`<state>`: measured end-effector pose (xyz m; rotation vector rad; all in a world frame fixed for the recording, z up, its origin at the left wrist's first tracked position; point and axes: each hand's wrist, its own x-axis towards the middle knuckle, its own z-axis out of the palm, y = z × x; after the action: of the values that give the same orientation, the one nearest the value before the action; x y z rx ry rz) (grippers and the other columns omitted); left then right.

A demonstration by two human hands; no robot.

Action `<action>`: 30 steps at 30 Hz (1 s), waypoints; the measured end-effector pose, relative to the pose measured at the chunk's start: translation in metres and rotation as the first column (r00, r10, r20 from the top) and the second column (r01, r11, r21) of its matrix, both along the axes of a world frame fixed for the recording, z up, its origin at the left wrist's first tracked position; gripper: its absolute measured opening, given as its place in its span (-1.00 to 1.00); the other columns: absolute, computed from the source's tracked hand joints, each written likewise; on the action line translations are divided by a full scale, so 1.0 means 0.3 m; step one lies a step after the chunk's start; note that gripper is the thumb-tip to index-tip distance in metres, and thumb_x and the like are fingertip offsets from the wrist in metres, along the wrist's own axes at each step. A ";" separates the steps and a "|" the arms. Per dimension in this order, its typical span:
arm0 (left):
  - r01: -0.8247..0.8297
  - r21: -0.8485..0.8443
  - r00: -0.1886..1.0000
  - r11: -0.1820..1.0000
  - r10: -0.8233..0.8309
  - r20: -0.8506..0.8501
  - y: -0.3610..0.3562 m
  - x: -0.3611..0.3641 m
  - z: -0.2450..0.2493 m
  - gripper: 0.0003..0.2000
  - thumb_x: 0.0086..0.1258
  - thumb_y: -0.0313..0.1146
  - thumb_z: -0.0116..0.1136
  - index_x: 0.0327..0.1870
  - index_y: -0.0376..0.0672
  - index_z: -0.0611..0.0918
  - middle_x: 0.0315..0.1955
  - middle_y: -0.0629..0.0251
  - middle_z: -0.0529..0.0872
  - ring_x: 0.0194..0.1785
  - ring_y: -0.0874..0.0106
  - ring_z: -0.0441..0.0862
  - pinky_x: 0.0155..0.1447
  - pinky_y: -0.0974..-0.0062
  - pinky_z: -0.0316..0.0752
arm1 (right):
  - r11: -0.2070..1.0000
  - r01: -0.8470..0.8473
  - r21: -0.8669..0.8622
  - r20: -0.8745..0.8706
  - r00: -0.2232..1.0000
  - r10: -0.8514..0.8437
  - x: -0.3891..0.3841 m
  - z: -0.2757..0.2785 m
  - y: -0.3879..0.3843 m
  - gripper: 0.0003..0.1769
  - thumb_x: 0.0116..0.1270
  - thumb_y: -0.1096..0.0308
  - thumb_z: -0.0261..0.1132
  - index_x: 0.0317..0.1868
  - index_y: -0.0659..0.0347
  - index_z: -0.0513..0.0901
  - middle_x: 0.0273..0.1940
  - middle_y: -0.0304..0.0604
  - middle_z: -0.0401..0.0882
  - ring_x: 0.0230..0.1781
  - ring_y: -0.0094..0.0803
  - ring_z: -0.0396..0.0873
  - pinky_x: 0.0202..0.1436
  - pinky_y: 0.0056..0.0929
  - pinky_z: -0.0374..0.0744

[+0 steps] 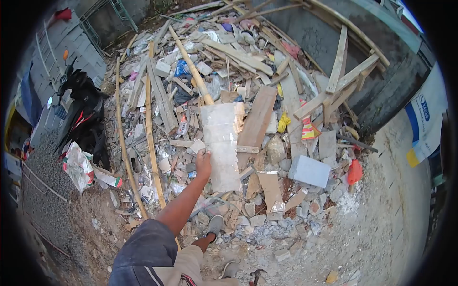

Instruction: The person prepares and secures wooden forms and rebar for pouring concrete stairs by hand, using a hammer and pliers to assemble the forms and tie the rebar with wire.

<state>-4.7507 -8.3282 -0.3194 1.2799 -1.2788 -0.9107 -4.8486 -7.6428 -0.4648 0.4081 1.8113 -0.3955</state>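
My left hand (203,164) reaches forward from a dark sleeve and is closed on the left edge of a flat, pale grey panel (220,152). The panel is long and rectangular, with a ragged right edge and a brownish upper right corner. It stretches over the rubble, its long side pointing away from me. A small, light broken piece (197,146) shows right by my fingertips. At the bottom edge of the view appears what looks like a claw hammer head (258,273), its handle cut off by the frame. My right hand is out of view.
A rubble heap holds planks (257,117), bamboo poles (190,64) and a white block (309,171). Nailed timber (350,78) leans at the right wall. A motorbike (81,109) stands left, near a torn sack (78,167). My shoe (215,225) is at the heap's edge.
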 end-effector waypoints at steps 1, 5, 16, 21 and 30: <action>-0.007 0.124 0.975 0.992 0.035 -0.221 0.038 0.021 0.049 -0.80 0.44 -0.33 0.07 -0.09 -0.29 0.56 -0.24 0.23 0.66 -0.16 0.42 0.55 -0.02 0.43 0.44 | 0.999 -0.036 -0.005 -0.001 0.999 0.036 -0.026 0.036 0.028 -0.50 0.26 -0.18 0.29 -0.06 0.07 0.67 -0.10 0.05 0.64 -0.03 -0.49 0.59 0.11 -0.32 0.53; 0.048 0.330 0.816 0.943 0.153 -0.557 0.390 0.174 0.283 -0.75 0.47 -0.31 0.03 0.05 -0.24 0.51 -0.08 0.21 0.63 -0.07 0.33 0.56 0.09 0.26 0.46 | 0.988 -0.136 -0.079 -0.009 0.991 0.135 -0.155 0.200 0.142 -0.51 0.25 -0.18 0.29 -0.15 0.09 0.65 -0.21 0.02 0.60 -0.15 -0.45 0.55 -0.02 -0.31 0.48; 0.657 -0.182 -0.116 0.732 -0.140 -0.983 1.311 0.784 0.235 -0.58 0.55 -0.15 -0.16 0.31 -0.18 0.35 -0.13 0.20 0.60 -0.21 0.31 0.55 -0.13 0.30 0.53 | 0.939 -0.342 -0.042 0.072 0.936 0.344 -0.306 0.484 0.565 -0.51 0.24 -0.16 0.29 -0.39 0.18 0.59 -0.49 -0.07 0.48 -0.49 -0.35 0.44 -0.38 -0.26 0.33; 0.542 -0.090 -0.232 0.836 0.046 -0.972 1.676 0.739 0.534 -0.44 0.48 -0.10 -0.08 0.37 -0.29 0.28 -0.26 0.18 0.55 -0.36 0.40 0.44 -0.24 0.45 0.43 | 0.896 -0.443 -0.032 0.063 0.894 0.444 -0.385 0.504 0.628 -0.47 0.24 -0.15 0.29 -0.50 0.21 0.56 -0.62 -0.11 0.43 -0.64 -0.30 0.39 -0.54 -0.24 0.27; 0.497 -0.291 -0.148 0.817 -0.250 -0.957 2.352 0.934 0.848 -0.26 0.47 0.06 -0.13 0.42 -0.45 0.13 -0.28 0.20 0.41 -0.43 0.48 0.36 -0.32 0.55 0.36 | 0.804 -0.563 -0.192 -0.231 0.822 0.520 -0.236 0.452 0.603 -0.51 0.30 0.03 0.28 -0.64 0.21 0.43 -0.75 -0.14 0.31 -0.83 -0.26 0.27 -0.72 -0.21 0.30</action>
<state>-4.4706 -7.6226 -0.0648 -0.0679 -0.2279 -1.9379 -4.9194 -7.4620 -0.3291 -0.3413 1.9140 -0.2515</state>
